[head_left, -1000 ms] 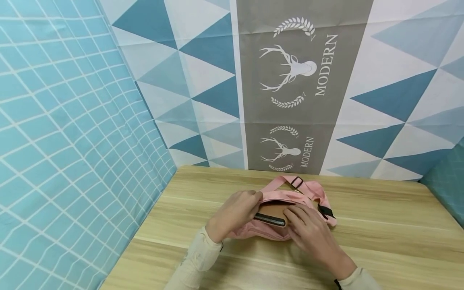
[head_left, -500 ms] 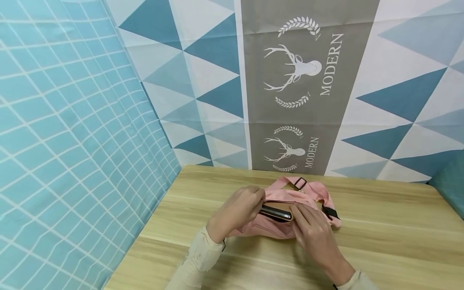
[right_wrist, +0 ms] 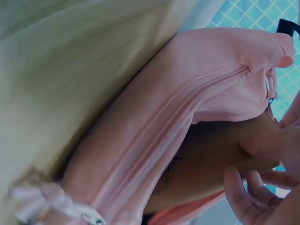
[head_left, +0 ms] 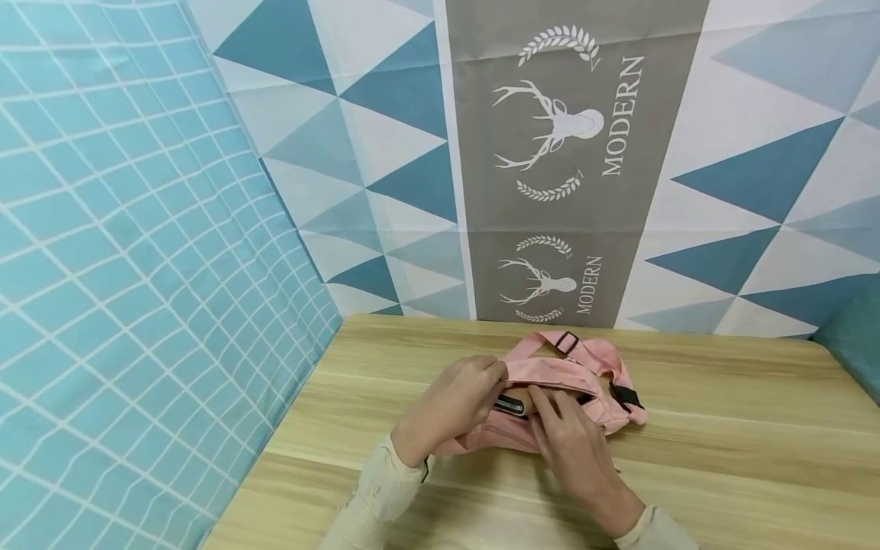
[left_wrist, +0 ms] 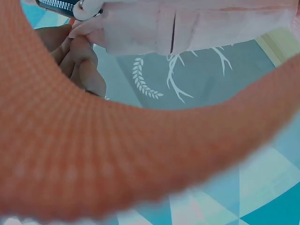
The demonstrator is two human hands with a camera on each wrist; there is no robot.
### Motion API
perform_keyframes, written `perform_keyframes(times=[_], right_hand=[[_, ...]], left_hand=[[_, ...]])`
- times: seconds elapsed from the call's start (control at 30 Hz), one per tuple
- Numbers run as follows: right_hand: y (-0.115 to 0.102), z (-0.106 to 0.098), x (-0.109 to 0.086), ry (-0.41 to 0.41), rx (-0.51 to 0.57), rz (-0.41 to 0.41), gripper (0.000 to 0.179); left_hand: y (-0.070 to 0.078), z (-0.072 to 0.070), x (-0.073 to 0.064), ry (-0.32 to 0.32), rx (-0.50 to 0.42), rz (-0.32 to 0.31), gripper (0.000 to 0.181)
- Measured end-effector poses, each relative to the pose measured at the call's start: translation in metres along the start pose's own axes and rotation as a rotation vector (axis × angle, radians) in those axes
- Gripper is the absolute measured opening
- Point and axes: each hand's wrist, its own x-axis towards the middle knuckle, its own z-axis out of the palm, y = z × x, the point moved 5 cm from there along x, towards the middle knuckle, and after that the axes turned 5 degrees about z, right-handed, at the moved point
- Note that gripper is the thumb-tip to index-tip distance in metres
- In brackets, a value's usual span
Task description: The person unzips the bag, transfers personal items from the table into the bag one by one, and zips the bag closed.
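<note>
A pink waist bag [head_left: 550, 372] lies on the table with its zipped mouth open. Inside the mouth sits a tan wallet [right_wrist: 211, 145] with a black zip [head_left: 509, 405] along its edge and a dark round print on its side. My left hand [head_left: 457, 401] grips the bag's rim at the left end; in the left wrist view its fingers [left_wrist: 86, 65] pinch the pink fabric. My right hand [head_left: 577, 451] holds the wallet from above, thumb on one face and fingertips along the far edge. The wallet's lower part is hidden in the bag.
The bag's pink strap [head_left: 601, 355], with a black slider [head_left: 567, 342] and black clip [head_left: 627, 396], is bunched behind and to the right. The wooden table [head_left: 742, 428] meets a patterned curtain at the back and a blue checked cloth [head_left: 137, 267] at the left.
The wallet has gone deeper into the bag's mouth, with less of it showing. My right hand shifted right, then back left along the wallet. My left hand stays on the bag's rim.
</note>
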Motion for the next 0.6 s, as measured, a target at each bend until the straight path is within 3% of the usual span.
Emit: perform_keyframes(times=[0.23, 0.33, 0.47, 0.6], right_hand=[[-0.018, -0.002, -0.003, 0.07, 0.077, -0.087, 0.036], [-0.026, 0.001, -0.005, 0.022, 0.091, -0.123, 0.038], [-0.028, 0.004, -0.007, -0.079, 0.093, -0.106, 0.043], [-0.029, 0.005, -0.012, -0.092, 0.113, -0.124, 0.045]], left_hand=[[0.002, -0.002, 0.001, -0.013, 0.014, 0.015, 0.015], [0.005, -0.001, 0.001, -0.031, -0.013, 0.027, 0.015], [0.004, 0.0, 0.001, -0.039, -0.056, -0.004, 0.014], [0.003, 0.001, 0.001, -0.03, -0.057, -0.011, 0.015]])
